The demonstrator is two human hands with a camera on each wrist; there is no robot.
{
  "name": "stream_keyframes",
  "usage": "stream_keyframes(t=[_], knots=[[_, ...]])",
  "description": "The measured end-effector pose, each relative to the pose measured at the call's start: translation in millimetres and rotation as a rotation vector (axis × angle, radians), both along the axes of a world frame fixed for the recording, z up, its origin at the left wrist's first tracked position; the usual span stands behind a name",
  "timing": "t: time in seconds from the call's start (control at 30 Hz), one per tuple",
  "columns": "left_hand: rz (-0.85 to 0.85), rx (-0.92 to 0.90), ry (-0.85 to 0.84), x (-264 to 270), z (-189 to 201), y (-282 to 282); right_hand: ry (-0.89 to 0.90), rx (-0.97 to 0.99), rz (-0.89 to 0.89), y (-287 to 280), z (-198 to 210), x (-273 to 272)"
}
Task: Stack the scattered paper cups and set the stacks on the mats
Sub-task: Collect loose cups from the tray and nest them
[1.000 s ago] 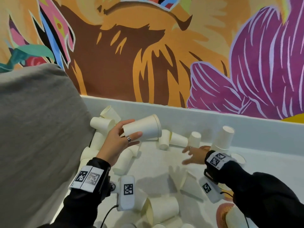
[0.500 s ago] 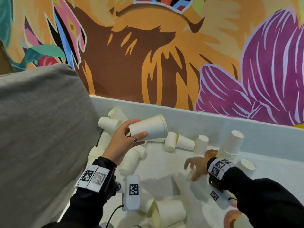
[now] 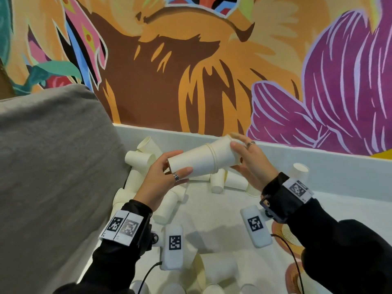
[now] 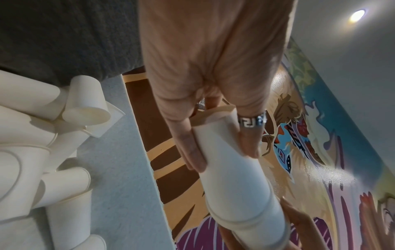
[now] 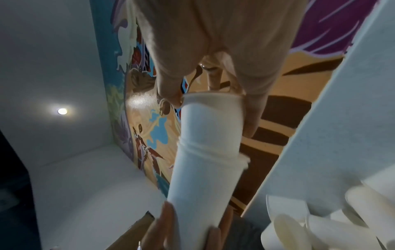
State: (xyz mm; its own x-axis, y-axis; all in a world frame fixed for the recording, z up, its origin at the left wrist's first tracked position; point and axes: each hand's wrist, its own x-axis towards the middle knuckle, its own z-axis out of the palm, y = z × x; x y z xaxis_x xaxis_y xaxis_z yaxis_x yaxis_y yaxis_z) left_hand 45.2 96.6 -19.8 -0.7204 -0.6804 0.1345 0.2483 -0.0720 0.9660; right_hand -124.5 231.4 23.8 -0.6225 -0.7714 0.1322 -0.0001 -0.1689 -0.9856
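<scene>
My left hand [image 3: 158, 183] grips one cup [image 3: 188, 161], fingers curled round it; my right hand [image 3: 251, 160] pinches a second cup [image 3: 223, 152] pushed into it, both held above the loose cups [image 3: 220, 181] on the table [image 3: 212, 211]

A decorated indoor lounge or café-like corner: a large, glossy painted mural [image 3: 191, 66] in orange, brown, purple and teal fills the wall behind a white-topped table [image 3: 222, 228]. A grey fabric cushion [image 3: 48, 166] stands at the left, and a round recessed ceiling light [image 4: 357, 14] shines overhead.
</scene>
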Motion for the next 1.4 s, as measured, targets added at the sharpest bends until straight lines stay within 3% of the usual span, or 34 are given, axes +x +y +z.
stream_keyframes(t=[0.17,0.3,0.4,0.5,0.63,0.77,0.9,1.0,1.1,1.23,1.3,1.4], knots=[[-0.021,-0.008,0.014,4.7,2.5,5.1,0.061,0.138,0.223,-5.8,-12.0,20.0],[0.023,-0.004,0.036,17.6,2.3,-0.7,0.048,0.221,0.210,-6.9,-23.6,17.6],[0.054,0.011,0.052,28.6,0.9,-4.5,0.364,0.584,0.336,-6.9,-52.6,17.0],[0.078,0.008,0.053,39.7,-0.3,-7.5,0.694,1.036,0.732,-6.6,-86.2,21.7],[0.110,0.023,0.050,52.5,-2.2,-13.2,0.968,1.113,1.045,-11.2,-112.7,40.8],[0.125,0.044,0.042,59.0,-4.1,-14.2,1.237,1.223,1.125,-20.5,-137.9,50.5],[0.138,0.053,0.038,60.6,-4.4,-13.8,1.226,1.247,1.034,-20.3,-138.1,42.7],[0.144,0.045,0.039,60.5,-4.0,-14.7,1.139,1.146,0.868,-16.3,-108.3,23.8],[0.147,0.047,0.039,58.9,-3.5,-15.0,1.105,0.902,0.478,-10.5,-66.8,-1.2],[0.147,0.054,0.044,53.1,-2.4,-15.0,0.910,0.349,-0.167,-6.2,-22.2,-16.6],[0.138,0.057,0.051,50.1,-1.9,-13.9,0.758,0.150,-0.251,-7.4,-5.7,-10.8],[0.139,0.068,0.070,46.8,-1.2,-11.5,0.715,0.059,-0.204,-12.4,4.0,6.3]])
